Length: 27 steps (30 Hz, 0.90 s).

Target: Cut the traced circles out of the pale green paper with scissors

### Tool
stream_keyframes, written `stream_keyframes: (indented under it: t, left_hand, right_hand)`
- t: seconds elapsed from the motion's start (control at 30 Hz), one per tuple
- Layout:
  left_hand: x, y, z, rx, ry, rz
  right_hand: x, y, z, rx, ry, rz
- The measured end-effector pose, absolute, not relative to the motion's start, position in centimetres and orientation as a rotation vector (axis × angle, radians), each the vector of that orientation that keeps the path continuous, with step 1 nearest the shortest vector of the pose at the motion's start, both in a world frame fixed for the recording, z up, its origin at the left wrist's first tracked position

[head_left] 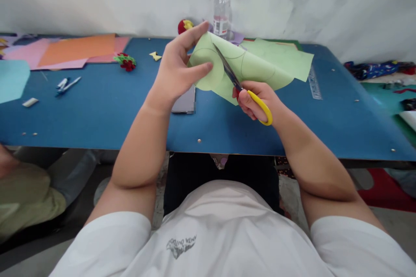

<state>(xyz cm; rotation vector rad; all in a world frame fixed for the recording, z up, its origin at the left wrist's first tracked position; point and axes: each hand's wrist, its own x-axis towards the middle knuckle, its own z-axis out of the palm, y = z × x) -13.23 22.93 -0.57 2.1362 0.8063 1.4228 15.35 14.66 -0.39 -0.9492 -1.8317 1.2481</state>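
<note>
A light green sheet of paper (260, 58) with curved lines drawn on it is held up above the table. My left hand (183, 60) grips its left end, the thumb pressed on a rounded part cut along its edge. In my right hand (256, 97) is a pair of scissors (232, 71) with yellow handles and dark blades. The blades point up and to the left and lie against the paper beside the rounded part. Whether the paper sits between the blades I cannot tell. Below the paper a flat grey object (184, 100) lies partly hidden by my left hand.
On the blue table (130, 117) stands a plastic bottle (221, 6) near the wall. To the left lie orange paper (78, 52), a red-green paper flower (125, 61), pens (68, 85) and an eraser (30, 102). A clear ruler (314, 83) lies right. Another person (29, 194) sits at lower left.
</note>
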Motion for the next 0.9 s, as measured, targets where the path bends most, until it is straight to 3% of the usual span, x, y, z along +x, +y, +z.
stream_keyframes:
  t: [0.9]
  left_hand:
    - [-13.12,22.30,-0.12,2.090,0.702,1.497]
  right_hand:
    - [15.12,14.44,-0.02,-0.966,-1.853,1.232]
